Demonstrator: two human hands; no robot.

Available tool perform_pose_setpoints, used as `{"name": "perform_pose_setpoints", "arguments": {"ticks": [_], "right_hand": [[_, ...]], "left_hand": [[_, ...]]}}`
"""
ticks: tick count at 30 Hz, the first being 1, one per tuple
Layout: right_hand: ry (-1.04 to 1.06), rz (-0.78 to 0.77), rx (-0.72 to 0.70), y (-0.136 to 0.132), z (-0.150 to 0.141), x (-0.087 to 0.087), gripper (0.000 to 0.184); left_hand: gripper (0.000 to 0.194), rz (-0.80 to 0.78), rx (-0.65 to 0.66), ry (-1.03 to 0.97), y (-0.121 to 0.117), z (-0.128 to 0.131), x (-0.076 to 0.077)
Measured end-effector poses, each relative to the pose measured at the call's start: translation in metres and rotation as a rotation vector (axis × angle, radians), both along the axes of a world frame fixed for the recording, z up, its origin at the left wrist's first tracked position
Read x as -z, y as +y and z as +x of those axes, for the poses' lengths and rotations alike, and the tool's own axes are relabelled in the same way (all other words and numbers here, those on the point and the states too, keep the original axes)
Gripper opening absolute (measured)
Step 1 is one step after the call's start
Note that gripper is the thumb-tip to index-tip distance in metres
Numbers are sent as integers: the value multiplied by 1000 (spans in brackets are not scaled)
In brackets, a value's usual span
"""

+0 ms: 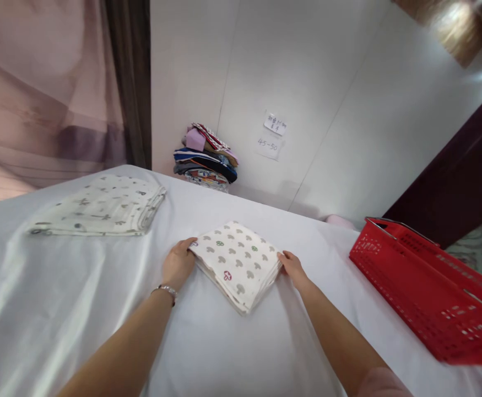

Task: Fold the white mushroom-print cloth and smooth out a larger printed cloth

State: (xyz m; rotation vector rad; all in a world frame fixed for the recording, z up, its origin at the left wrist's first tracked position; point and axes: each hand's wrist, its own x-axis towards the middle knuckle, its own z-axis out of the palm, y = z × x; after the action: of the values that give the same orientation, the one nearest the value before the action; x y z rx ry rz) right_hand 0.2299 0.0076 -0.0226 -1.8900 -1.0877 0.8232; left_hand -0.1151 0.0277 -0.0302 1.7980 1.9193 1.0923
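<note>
Underside of mushroom-print cloth [236, 259] hidden from me, red basket [414, 298] cropped right, my left forearm [120, 342] cropped below, upper note [275, 124] unreadably small

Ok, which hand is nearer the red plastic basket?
Right: the right hand touches the folded white mushroom-print cloth at the corner facing the basket; the left hand, farther away, touches the opposite corner.

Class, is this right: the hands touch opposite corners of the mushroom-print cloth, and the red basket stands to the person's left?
Wrong side: the head view shows the red basket to the person's right. The left hand and right hand touch opposite corners of the mushroom-print cloth.
</note>
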Motion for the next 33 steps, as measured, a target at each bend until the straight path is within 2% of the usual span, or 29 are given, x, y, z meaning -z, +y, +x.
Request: {"name": "perform_pose_setpoints", "arguments": {"ticks": [6,8,13,15,18,21,24,26,28,31,33], "right_hand": [[-113,30,-170,7,5,1,33],[-139,57,-198,12,8,-1,35],[-260,160,-88,30,22,0,57],[-332,113,-62,36,29,5,56],[-412,37,-98,40,36,8,51],[-516,57,-142,36,30,0,51],[-715,246,-294,21,0,-16,52],[-759,378,-456,6,-33,-27,51],[-779,434,-634,-10,-68,-34,50],[-875,365,-911,-28,-106,-30,55],[-949,262,-1042,-33,-118,-22,62]], "left_hand": [[42,21,-17,0,0,0,6],[42,36,-22,-14,0,0,8],[41,45,66,-54,-4,4,8],[41,29,110,-43,-6,7,6],[41,9,118,-35,-8,10,4],[41,-2,113,-46,-8,11,4],[41,-23,100,-53,-8,11,4],[40,-23,97,-55,-8,11,5],[40,-9,103,-54,-7,11,7],[40,7,110,-63,-7,12,9],[40,8,113,-70,-6,12,10]]}}
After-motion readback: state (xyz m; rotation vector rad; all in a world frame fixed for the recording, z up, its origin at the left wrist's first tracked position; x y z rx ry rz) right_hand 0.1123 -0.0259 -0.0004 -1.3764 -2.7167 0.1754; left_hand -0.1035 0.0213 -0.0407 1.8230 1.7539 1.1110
